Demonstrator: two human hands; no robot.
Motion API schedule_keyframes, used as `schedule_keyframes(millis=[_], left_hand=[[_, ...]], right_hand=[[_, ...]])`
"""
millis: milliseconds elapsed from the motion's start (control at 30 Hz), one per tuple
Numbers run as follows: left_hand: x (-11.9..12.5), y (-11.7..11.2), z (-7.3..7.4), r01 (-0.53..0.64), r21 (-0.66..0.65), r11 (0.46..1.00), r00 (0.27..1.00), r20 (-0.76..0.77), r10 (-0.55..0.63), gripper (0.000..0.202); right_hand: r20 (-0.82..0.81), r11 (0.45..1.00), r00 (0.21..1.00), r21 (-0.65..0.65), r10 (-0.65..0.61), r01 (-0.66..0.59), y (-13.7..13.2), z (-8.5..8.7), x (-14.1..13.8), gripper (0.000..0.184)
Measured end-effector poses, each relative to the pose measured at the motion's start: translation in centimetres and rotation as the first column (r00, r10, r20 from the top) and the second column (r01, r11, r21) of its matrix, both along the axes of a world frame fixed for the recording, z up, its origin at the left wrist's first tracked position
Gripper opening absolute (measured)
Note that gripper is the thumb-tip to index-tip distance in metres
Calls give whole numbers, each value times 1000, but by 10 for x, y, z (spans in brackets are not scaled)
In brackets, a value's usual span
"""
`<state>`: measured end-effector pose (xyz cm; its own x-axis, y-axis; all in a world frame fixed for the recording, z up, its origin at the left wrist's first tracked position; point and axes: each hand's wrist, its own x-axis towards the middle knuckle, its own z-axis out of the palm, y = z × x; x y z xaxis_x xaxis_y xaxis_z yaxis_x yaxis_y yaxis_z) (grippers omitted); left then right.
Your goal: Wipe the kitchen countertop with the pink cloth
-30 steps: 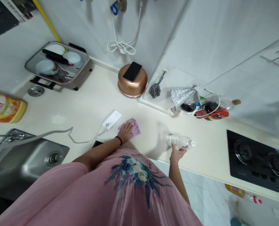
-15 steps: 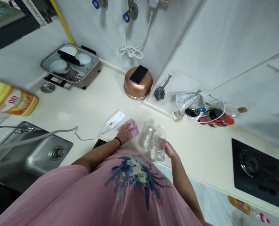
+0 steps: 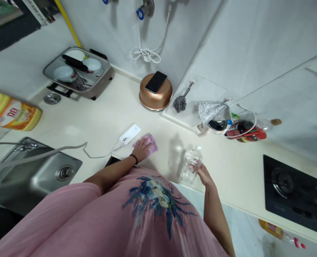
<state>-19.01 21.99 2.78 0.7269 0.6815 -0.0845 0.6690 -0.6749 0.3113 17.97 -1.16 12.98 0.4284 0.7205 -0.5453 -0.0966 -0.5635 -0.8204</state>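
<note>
My left hand (image 3: 141, 150) lies flat with its fingers spread on a folded pink-purple cloth (image 3: 153, 145) on the counter, near its front edge. A dark band circles that wrist. My right hand (image 3: 204, 174) is wrapped around a clear plastic bottle (image 3: 187, 165) with a whitish cap. The bottle leans a little to the right over the front of the counter; I cannot tell whether its base touches the surface. Just beyond my left hand is a white rectangular device (image 3: 131, 133) with a cable attached.
A copper-coloured pot (image 3: 150, 100) with a black phone (image 3: 156, 82) on top stands by the back wall. Left are a pan holding bowls (image 3: 64, 73), a yellow jug (image 3: 30, 119) and a steel sink (image 3: 40, 167). A black stove (image 3: 287, 200) is at right.
My right hand has carried the bottle to the right, and its cap now shows. My left hand stays on the cloth. The view has shifted slightly.
</note>
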Motion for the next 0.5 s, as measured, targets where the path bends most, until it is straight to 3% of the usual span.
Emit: schedule_keyframes(millis=[100, 233, 367, 500], left_hand=[[7, 0, 0, -49, -17, 999, 999, 0, 49, 62], [29, 6, 1, -132, -59, 989, 991, -19, 131, 63], [68, 10, 2, -143, -112, 983, 989, -44, 139, 64], [116, -19, 1, 94, -109, 990, 996, 15, -93, 62]], right_hand=[[144, 951, 949, 178, -279, 252, -17, -6, 12, 82], [279, 809, 774, 364, -568, 462, -36, -23, 18, 97], [376, 732, 632, 425, -678, 532, -52, -42, 19, 105], [468, 757, 596, 369, -652, 539, -66, -49, 10, 117]])
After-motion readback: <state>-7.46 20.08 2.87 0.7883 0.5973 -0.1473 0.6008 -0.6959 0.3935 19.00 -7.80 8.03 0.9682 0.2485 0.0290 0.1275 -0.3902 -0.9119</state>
